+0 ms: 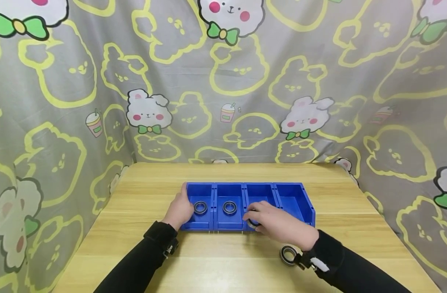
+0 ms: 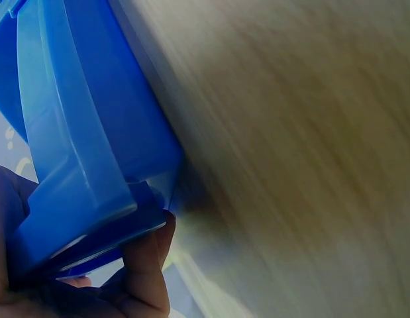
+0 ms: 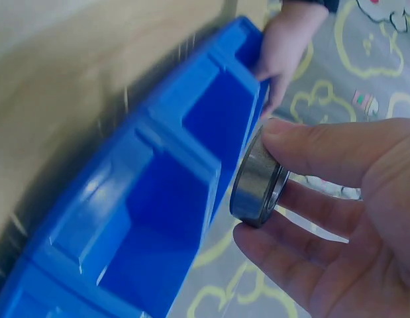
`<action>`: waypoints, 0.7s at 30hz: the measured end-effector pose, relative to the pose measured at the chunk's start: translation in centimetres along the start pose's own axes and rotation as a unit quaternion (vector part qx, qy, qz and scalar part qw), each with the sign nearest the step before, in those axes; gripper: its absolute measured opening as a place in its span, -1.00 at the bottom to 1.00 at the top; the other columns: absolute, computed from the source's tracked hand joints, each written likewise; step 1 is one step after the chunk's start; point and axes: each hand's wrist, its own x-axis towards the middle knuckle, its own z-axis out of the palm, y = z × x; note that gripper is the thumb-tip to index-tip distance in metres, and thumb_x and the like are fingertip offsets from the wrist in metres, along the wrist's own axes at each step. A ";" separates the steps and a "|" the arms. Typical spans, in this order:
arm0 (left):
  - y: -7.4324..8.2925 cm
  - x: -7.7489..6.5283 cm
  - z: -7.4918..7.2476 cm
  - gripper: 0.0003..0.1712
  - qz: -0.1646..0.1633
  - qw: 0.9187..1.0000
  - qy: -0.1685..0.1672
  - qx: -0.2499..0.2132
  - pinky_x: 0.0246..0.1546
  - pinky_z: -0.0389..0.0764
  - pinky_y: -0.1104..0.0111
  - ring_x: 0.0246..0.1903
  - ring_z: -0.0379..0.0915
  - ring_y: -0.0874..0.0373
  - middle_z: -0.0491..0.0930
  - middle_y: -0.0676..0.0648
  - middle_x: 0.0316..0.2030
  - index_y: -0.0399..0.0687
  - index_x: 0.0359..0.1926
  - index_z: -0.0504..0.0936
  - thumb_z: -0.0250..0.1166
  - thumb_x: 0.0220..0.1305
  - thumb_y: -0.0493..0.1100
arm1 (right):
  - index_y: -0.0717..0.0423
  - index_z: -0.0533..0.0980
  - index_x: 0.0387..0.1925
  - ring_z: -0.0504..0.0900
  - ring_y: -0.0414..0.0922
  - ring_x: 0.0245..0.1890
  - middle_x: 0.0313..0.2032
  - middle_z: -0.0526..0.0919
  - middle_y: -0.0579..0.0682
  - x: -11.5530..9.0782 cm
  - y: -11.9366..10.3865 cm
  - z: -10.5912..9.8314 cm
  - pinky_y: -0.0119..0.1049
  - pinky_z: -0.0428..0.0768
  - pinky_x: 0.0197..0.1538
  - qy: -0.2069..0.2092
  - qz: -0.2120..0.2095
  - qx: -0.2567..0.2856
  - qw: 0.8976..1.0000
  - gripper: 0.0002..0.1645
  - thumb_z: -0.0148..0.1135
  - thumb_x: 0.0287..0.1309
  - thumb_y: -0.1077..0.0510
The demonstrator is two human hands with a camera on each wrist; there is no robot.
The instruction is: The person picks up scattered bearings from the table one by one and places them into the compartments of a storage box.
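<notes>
A row of joined blue bins [image 1: 213, 226] stands on the table with several compartments. My left hand [image 1: 179, 210] grips its left end, the fingers and thumb bent round the end wall, as the left wrist view shows. One metal ball bearing [image 1: 200, 213] lies in the leftmost compartment and another bearing [image 1: 229, 213] in the second. Over the front of the third compartment, my right hand [image 1: 280, 224] pinches a third bearing [image 3: 253, 182] between thumb and fingertips. The rightmost compartment [image 1: 290, 203] shows only its bare blue floor.
Another bearing [image 1: 283, 256] lies on the wooden table [image 1: 208, 268], in front of the bins and beneath my right wrist. A patterned grey curtain [image 1: 194, 81] hangs behind the table and along both sides.
</notes>
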 end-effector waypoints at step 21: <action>-0.1 0.0 0.0 -0.06 0.006 1.000 0.006 0.011 -0.36 0.53 0.16 -0.44 0.46 0.01 0.44 -0.42 0.15 -0.17 0.58 -0.18 0.13 0.31 -0.31 | 0.20 0.60 0.06 0.57 0.13 0.06 0.00 0.61 0.16 2.3 5.7 1.0 0.04 0.52 0.14 0.000 0.123 0.002 0.992 -0.58 0.41 0.13 0.33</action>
